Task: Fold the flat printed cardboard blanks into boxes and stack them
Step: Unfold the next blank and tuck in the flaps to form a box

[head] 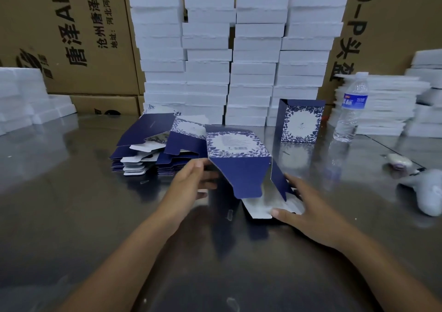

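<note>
This looks like a packing room or small warehouse. Large brown shipping cartons (79, 36) printed with Chinese text line the far wall. Against them rise tall columns of white foam trays (229, 58), with more foam piles (380, 105) far right and far left. A worn, shiny metal worktable (71, 192) fills the near scene, carrying a stack of flat blue printed blanks (153, 149).

Steel table (71, 192): blank pile (143, 153), bottle (350, 110), foam stacks (251, 72).
</note>
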A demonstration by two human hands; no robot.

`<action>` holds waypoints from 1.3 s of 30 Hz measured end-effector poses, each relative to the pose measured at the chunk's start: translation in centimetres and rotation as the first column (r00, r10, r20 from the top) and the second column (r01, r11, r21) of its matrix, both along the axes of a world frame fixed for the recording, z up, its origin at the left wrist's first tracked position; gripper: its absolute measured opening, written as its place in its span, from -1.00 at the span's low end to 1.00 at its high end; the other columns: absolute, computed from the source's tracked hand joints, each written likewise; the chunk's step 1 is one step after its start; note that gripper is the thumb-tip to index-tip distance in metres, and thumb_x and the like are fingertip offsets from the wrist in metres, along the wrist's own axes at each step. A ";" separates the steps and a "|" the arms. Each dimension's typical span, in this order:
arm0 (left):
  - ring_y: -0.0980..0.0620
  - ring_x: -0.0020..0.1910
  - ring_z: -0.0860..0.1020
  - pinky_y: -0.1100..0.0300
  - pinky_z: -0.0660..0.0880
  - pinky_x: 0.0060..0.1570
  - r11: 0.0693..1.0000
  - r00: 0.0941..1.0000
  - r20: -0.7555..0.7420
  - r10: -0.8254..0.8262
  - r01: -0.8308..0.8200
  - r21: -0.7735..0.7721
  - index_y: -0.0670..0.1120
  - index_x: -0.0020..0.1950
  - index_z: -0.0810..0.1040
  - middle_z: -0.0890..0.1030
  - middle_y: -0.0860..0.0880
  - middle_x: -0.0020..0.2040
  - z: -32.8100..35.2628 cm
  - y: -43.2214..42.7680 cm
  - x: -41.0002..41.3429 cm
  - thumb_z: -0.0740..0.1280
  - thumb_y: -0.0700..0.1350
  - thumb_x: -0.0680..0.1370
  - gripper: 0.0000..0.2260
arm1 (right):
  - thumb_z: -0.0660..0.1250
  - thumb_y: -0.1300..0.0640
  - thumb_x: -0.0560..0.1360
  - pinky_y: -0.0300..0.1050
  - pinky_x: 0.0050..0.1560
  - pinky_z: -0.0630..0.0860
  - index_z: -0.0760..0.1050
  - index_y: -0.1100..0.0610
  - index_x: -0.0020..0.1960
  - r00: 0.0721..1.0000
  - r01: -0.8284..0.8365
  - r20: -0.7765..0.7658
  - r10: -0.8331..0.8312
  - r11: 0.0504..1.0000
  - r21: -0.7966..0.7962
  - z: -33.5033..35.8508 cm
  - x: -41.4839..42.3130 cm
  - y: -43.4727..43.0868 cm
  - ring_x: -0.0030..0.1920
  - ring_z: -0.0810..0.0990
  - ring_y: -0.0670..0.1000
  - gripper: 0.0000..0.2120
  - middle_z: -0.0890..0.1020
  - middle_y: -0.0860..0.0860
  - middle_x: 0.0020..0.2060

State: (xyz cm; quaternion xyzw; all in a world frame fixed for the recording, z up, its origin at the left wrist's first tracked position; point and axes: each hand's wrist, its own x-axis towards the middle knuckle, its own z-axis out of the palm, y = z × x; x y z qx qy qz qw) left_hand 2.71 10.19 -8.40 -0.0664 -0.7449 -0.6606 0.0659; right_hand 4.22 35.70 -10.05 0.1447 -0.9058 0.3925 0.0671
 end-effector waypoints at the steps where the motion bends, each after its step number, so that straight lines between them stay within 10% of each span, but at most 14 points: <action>1: 0.16 -0.12 0.63 0.28 0.47 -0.16 0.999 0.999 -0.006 -0.041 0.041 -0.036 0.23 0.10 0.50 0.68 0.08 -0.03 -0.2 0.1 0.0 0.06 -0.02 0.67 -0.76 | 0.31 -0.42 0.17 -0.07 0.35 0.33 0.18 -0.11 0.44 1.000 0.011 -0.002 -0.011 1.000 -0.010 0.1 0.0 -0.1 0.33 0.35 -0.18 -0.08 0.37 -0.20 0.33; 9: 0.34 0.18 0.47 0.52 0.41 0.01 0.930 0.957 -0.024 -0.288 0.273 -0.248 0.59 0.17 0.13 0.49 0.36 0.08 -1.1 0.1 0.4 0.28 -0.30 0.56 -0.26 | 0.22 -0.18 0.47 -0.22 0.12 0.41 0.27 0.00 0.42 0.992 0.123 0.042 -0.117 0.971 -0.207 0.6 -0.1 -0.9 0.17 0.50 -0.15 -0.43 0.53 -0.10 0.18; 12: 0.31 0.24 0.41 0.57 0.37 0.01 0.907 0.940 -0.020 -0.340 0.322 -0.272 0.59 0.23 0.02 0.42 0.23 0.20 -1.3 0.2 0.5 0.37 -0.31 0.50 -0.15 | 0.12 -0.06 0.59 -0.22 -0.06 0.44 0.52 0.09 0.11 0.977 0.209 -0.009 -0.213 0.962 -0.176 0.7 -0.2 -0.9 0.01 0.58 -0.04 -0.70 0.62 -0.04 -0.05; 17: 0.34 0.04 0.55 0.51 0.43 -0.08 0.937 0.952 -0.103 -0.289 0.259 -0.233 0.57 0.23 0.07 0.50 0.26 0.13 -1.3 0.6 0.7 0.47 -0.25 0.43 -0.15 | 0.10 0.03 0.61 0.05 -0.01 0.46 0.54 0.36 -0.11 0.929 0.311 -0.168 -0.331 0.940 -0.138 0.9 0.1 -1.3 -0.08 0.58 0.23 -0.57 0.64 0.23 -0.20; 24: 0.19 -0.10 0.63 0.46 0.47 -0.14 0.978 0.973 -0.170 -0.160 0.132 -0.160 0.39 0.38 0.10 0.58 0.08 0.09 -1.0 0.6 0.6 0.48 -0.15 0.43 -0.23 | 0.11 0.06 0.61 -0.07 -0.27 0.37 0.36 0.15 -0.37 0.866 0.241 -0.406 -0.293 0.955 -0.175 1.0 1.1 -2.7 -0.37 0.46 0.06 -0.61 0.49 0.02 -0.48; 34: 0.29 -0.21 0.51 0.40 0.46 -0.16 0.992 0.982 -0.188 0.005 -0.028 -0.119 0.12 0.45 0.22 0.55 0.07 0.05 -1.1 0.5 -0.1 0.43 0.08 0.39 -0.32 | 0.05 -0.27 0.53 0.01 0.00 0.47 0.49 0.34 -0.19 0.948 0.145 -0.223 -0.226 0.933 -0.328 1.1 1.0 -3.2 -0.12 0.56 0.20 -0.35 0.62 0.21 -0.21; 39: 0.46 0.01 0.49 0.55 0.42 -0.16 0.995 0.993 -0.114 -0.018 0.006 -0.103 0.29 0.31 0.37 0.55 0.29 0.11 -0.6 1.0 0.6 0.23 0.33 0.30 -0.43 | 0.09 -0.31 0.39 0.03 -0.17 0.44 0.42 0.30 -0.30 0.940 0.133 -0.212 -0.266 0.861 -0.492 1.5 1.1 -3.7 -0.30 0.47 0.09 -0.37 0.56 0.20 -0.36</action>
